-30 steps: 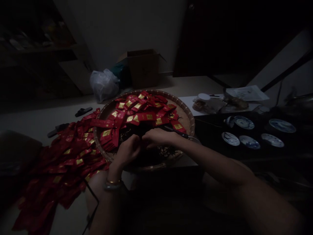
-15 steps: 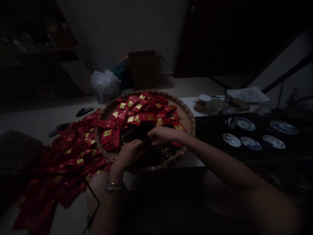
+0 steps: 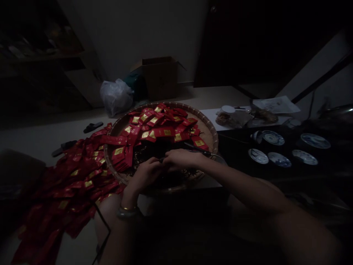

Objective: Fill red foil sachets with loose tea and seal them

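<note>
My left hand and my right hand meet over the front half of a round bamboo tray. Both have curled, pinching fingers, and whatever lies between the fingertips is too dark to make out. Dark loose leaf-like bits spread under and around the hands. Red packets with gold squares fill the back of the tray, and a stack of them leans at its left. Just beyond my right hand shows a thin dark tool, its kind unclear.
A large heap of red packets spills over the floor at left, near dark slippers. Behind the tray are a white plastic bag and an open cardboard box. Blue-and-white dishes stand on the dark table at right.
My right hand has moved down and slightly left, and its fingertips now meet those of my left hand. The thin tool beyond my right wrist has come into sight.
</note>
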{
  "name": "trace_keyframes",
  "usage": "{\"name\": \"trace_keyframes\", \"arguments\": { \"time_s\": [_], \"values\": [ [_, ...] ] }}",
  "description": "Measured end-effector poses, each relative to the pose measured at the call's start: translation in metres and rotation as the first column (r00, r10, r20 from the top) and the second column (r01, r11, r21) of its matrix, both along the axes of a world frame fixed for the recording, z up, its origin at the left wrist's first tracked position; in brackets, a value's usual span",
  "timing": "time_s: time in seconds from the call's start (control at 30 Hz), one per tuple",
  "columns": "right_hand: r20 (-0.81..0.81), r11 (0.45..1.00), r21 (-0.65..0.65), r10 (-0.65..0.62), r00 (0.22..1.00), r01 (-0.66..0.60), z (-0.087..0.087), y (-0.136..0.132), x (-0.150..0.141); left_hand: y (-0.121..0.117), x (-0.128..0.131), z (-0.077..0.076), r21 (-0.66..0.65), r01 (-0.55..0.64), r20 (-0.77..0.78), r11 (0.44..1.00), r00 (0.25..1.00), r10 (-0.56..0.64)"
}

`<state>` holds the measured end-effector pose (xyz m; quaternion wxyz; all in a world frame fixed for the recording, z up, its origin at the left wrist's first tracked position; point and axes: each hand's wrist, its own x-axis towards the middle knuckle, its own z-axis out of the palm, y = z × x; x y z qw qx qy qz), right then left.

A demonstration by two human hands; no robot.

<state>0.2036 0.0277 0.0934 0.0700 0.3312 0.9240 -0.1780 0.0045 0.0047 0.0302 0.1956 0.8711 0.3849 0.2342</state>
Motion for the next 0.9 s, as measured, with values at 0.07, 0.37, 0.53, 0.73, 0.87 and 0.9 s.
{"name": "trace_keyframes", "arguments": {
  "time_s": [0.07, 0.37, 0.53, 0.73, 0.87, 0.9],
  "values": [
    [0.042, 1.000, -0.009, -0.016, 0.999, 0.017, 0.001, 0.002, -0.003, 0.000, -0.001, -0.002, 0.000, 0.009, 0.003, 1.000, 1.000, -0.009],
    [0.059, 0.999, 0.018, -0.029, 0.998, 0.028, 0.003, -0.011, 0.007, -0.004, 0.000, -0.001, 0.023, 0.039, -0.047, 0.999, 0.998, -0.037],
    [-0.176, 0.998, -0.017, -0.069, 0.982, 0.067, 0.000, 0.001, 0.016, -0.006, -0.002, -0.003, 0.080, 0.056, -0.093, 0.995, 0.994, -0.048],
    [-0.439, 0.944, 0.089, -0.250, 0.863, 0.319, -0.003, 0.009, 0.038, -0.012, -0.001, 0.005, 0.073, 0.065, -0.133, 0.995, 0.990, -0.055],
    [-0.478, 0.980, 0.107, -0.098, 0.873, 0.168, -0.013, -0.010, 0.035, -0.012, 0.000, 0.006, 0.038, 0.052, -0.084, 0.998, 0.995, -0.049],
    [-0.475, 0.990, 0.073, -0.072, 0.877, 0.121, -0.017, -0.015, 0.031, -0.011, 0.000, 0.004, 0.016, 0.032, -0.065, 0.999, 0.997, -0.031]
  ]
}}
